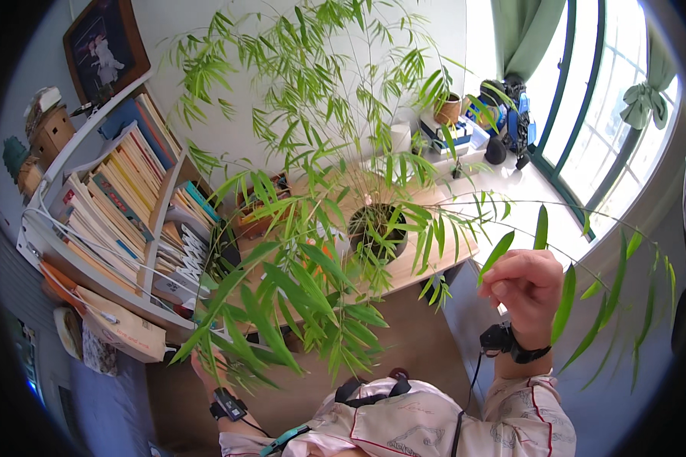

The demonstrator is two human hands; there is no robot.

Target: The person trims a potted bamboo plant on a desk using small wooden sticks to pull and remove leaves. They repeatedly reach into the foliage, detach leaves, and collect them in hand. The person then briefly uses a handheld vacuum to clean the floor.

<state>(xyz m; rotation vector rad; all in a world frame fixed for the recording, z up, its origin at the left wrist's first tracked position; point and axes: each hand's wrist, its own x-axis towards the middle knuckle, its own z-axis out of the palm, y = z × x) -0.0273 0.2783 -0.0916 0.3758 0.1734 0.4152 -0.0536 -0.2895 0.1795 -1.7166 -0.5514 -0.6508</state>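
Observation:
A tall potted bamboo plant (314, 268) with long narrow green leaves spreads across the view. Its dark round pot (397, 245) stands on a light wooden desk (460, 243). My right hand (523, 283) is raised to the right of the desk, fingers curled and thumb near the index finger. A bamboo leaf (498, 251) reaches right up to those fingertips; whether it is pinched between them is not clear. Low on the left, my left hand (211, 363) is among the drooping leaves, which hide most of its fingers. Both wrists wear dark strapped devices with cables.
A bookshelf (157, 223) full of books lines the left side, with a paper bag (120, 325) hanging off it. Behind the leaves sits a wooden box (263, 208). Boxes and a blue toy vehicle (520, 123) stand by the bright window (611, 85). Bamboo branches arch past my right hand.

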